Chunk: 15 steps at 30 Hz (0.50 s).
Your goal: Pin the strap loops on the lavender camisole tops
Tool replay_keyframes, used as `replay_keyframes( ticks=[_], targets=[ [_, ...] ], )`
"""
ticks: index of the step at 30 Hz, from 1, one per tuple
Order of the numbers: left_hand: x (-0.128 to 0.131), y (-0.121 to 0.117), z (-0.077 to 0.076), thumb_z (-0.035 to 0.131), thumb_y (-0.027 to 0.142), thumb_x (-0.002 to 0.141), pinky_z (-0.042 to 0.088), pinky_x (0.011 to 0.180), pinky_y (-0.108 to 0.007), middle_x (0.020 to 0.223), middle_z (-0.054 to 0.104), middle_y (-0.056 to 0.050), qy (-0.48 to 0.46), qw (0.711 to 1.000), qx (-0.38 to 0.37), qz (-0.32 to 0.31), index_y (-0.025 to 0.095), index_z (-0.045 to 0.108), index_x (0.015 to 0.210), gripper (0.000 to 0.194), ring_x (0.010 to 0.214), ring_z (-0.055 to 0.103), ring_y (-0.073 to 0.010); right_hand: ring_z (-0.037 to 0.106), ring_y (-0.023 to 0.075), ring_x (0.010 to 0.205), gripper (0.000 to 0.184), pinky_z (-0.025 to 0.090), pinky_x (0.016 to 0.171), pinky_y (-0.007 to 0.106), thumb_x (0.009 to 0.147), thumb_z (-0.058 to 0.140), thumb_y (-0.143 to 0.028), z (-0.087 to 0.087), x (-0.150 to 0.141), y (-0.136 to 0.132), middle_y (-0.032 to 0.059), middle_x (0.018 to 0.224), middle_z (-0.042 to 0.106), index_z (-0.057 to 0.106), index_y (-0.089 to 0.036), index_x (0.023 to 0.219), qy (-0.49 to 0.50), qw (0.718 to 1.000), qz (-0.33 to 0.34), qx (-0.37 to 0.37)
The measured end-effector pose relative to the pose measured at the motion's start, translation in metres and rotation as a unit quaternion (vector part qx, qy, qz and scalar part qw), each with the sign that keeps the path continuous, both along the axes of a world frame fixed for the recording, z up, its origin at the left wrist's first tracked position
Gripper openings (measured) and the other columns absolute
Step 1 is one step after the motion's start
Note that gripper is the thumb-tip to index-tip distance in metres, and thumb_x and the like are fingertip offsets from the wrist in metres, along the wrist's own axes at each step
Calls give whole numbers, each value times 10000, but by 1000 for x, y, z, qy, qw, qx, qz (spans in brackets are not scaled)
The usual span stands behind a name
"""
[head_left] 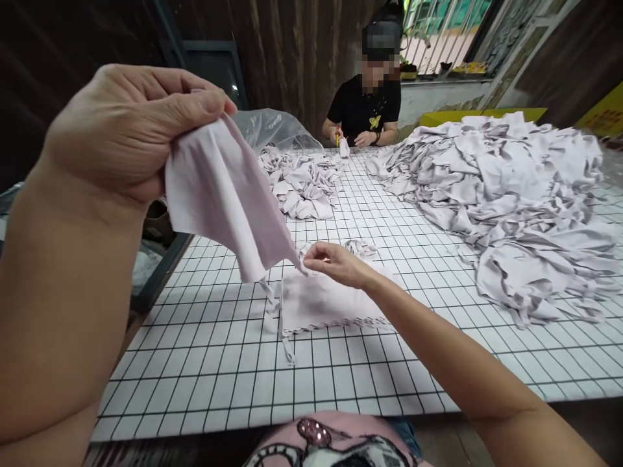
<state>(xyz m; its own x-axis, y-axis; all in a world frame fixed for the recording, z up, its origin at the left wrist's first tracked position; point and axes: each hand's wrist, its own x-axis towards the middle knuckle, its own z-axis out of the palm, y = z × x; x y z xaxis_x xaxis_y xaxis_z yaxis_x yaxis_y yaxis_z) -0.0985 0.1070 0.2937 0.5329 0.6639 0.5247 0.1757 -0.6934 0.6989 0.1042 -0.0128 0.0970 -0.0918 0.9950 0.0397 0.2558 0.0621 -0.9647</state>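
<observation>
A pale pink-lilac piece of cloth (221,188) hangs from my left hand (146,123), its upper edge pinched between thumb and fingers. Raised at the left, that hand is well above the table. My right hand (335,263) is lower, near the middle, its thumb and fingertips closed on the cloth's lower right corner. Below it lies a flat stack of similar cloth pieces (331,305) with wavy front edges. Thin strips (288,350) trail from the stack's left side onto the table.
A white table with a black grid (233,389) spreads before me. At the right rises a large heap of cloth pieces (496,175); a smaller pile (306,181) lies at the far middle. Across the table, a person in black (365,107) handles a small cloth piece. A clear plastic bag (277,126) stands behind.
</observation>
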Motion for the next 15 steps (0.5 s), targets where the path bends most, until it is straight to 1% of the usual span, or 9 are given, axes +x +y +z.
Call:
replay_keyframes(
  ticks=[2, 3, 4, 6, 8, 9, 11, 12, 15],
  targets=[
    [-4, 12, -3, 704, 375, 819, 469, 882, -511, 854, 652, 13, -24, 999, -35, 12, 1, 650, 1121, 484, 1071, 614, -346, 586, 183, 956, 400, 491, 772, 322, 798, 686, -481, 1, -2, 5, 65, 1108, 623, 586, -209, 1075, 5, 1000, -14, 7],
    [-5, 16, -4, 713, 382, 813, 463, 889, -516, 862, 653, 4, -31, 998, -49, 13, -8, 643, 1132, 508, 1094, 597, -361, 585, 194, 993, 467, 498, 789, 327, 768, 720, -474, 0, -7, 9, 67, 1159, 613, 568, -220, 1129, 7, 1000, -13, 14],
    [-6, 19, -6, 716, 391, 811, 460, 894, -528, 866, 652, -2, -33, 998, -59, 10, -9, 637, 1141, 525, 1115, 581, -378, 591, 197, 990, 492, 504, 787, 328, 752, 737, -465, -2, -12, 13, 65, 1159, 617, 567, -221, 1144, 4, 1000, -8, 18],
    [-7, 24, -8, 704, 403, 824, 455, 905, -552, 875, 656, -6, -31, 998, -51, 2, 7, 636, 1160, 524, 1135, 565, -392, 612, 180, 882, 398, 510, 727, 312, 784, 703, -455, -6, -24, 25, 50, 1034, 659, 615, -197, 1075, -7, 1000, 6, 19],
    [-8, 31, -8, 680, 403, 846, 460, 905, -560, 885, 665, -1, -23, 1000, 6, -7, 30, 649, 1157, 488, 1101, 594, -371, 591, 136, 701, 267, 485, 602, 271, 861, 613, -416, -7, -26, 40, 31, 879, 676, 668, -181, 976, -23, 1000, 21, 7],
    [-9, 37, -9, 676, 402, 850, 465, 899, -560, 887, 668, 2, -16, 999, 39, -8, 38, 655, 1153, 474, 1071, 614, -354, 556, 111, 617, 232, 454, 537, 248, 886, 579, -378, -5, -22, 49, 24, 835, 678, 686, -181, 946, -34, 999, 20, 3],
    [-11, 56, -10, 701, 404, 826, 473, 883, -555, 867, 670, 7, 3, 997, 79, 7, 40, 668, 1129, 475, 1002, 648, -323, 473, 72, 506, 187, 386, 448, 215, 900, 557, -291, 6, -1, 67, 22, 819, 686, 710, -188, 936, -70, 997, -11, 11],
    [-13, 68, -10, 720, 407, 803, 474, 877, -554, 853, 671, 9, 19, 996, 80, 21, 36, 671, 1119, 490, 976, 658, -312, 448, 61, 485, 180, 368, 430, 209, 902, 556, -264, 15, 15, 77, 29, 831, 691, 716, -189, 936, -92, 994, -48, 20],
    [-15, 110, -11, 750, 430, 745, 467, 853, -557, 858, 682, -6, 81, 993, 49, 76, 22, 664, 1132, 569, 947, 663, -309, 454, 77, 512, 196, 404, 457, 238, 914, 562, -274, 52, 71, 103, 63, 836, 696, 720, -157, 910, -158, 969, -182, 54]
  ],
)
